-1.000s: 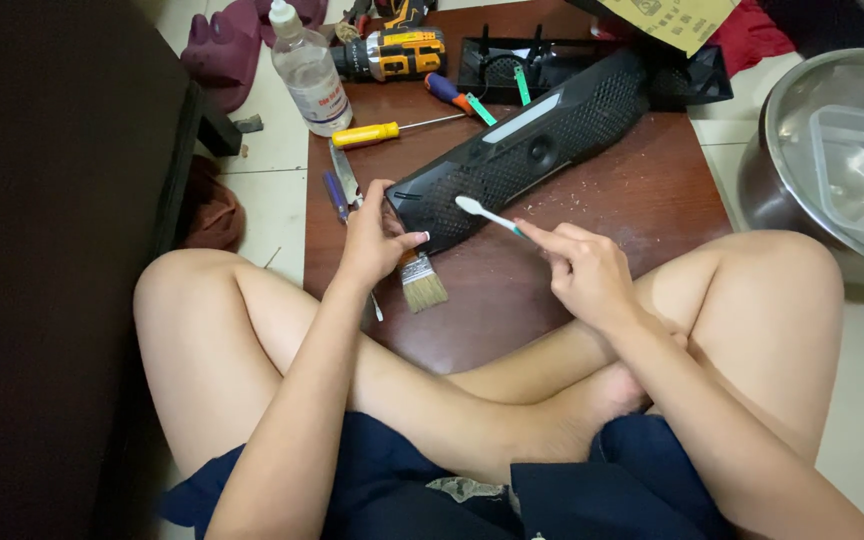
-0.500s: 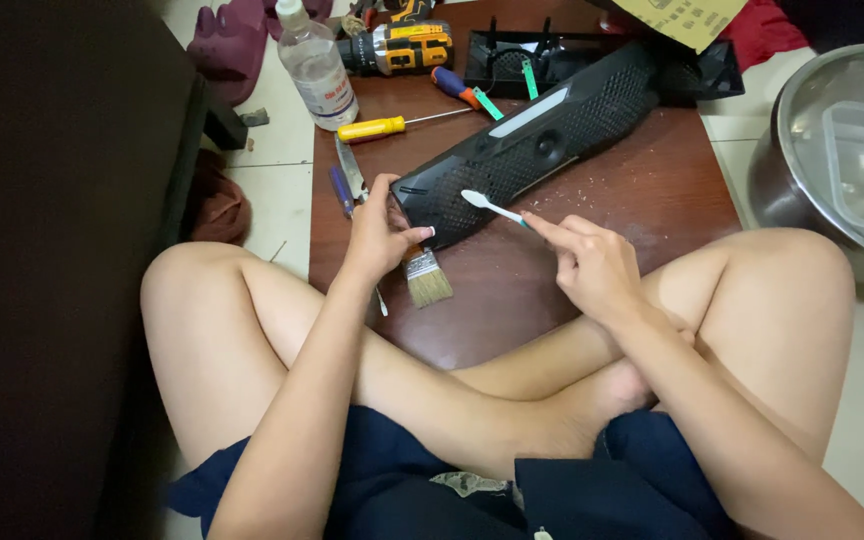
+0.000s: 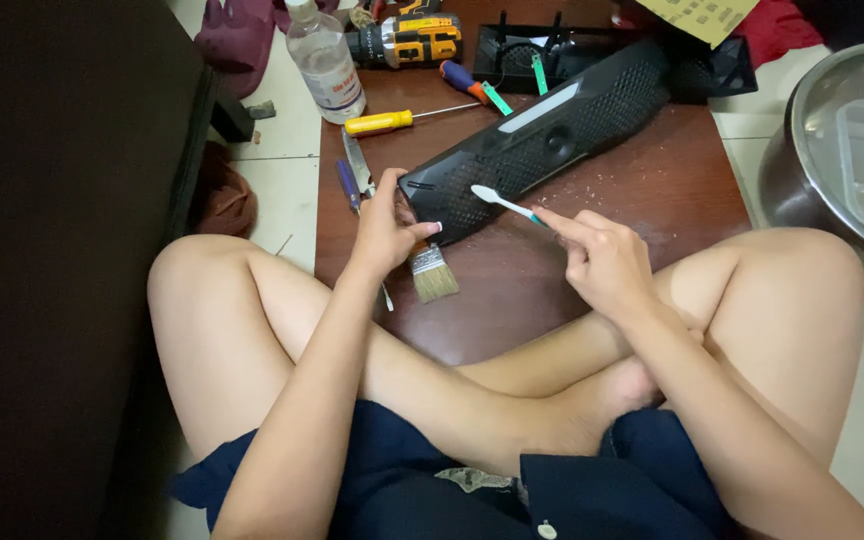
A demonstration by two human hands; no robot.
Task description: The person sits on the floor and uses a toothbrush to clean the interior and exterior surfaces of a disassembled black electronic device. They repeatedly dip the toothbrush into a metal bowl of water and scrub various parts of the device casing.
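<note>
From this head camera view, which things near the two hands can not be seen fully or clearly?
- Paintbrush: its handle is hidden under the left hand.
- Black speaker grille: its near end is covered by the left hand's fingers.
- Toothbrush: the handle's rear disappears inside the right hand; whether the bristles touch the grille cannot be told.
- Steel bowl: cut off by the right edge.
- Cordless drill: cut off by the top edge.

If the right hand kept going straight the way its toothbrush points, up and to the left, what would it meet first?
The right hand holds a toothbrush whose head already lies over the black speaker grille. Going on, it would probably reach the left hand holding that end; height is unclear.
</note>
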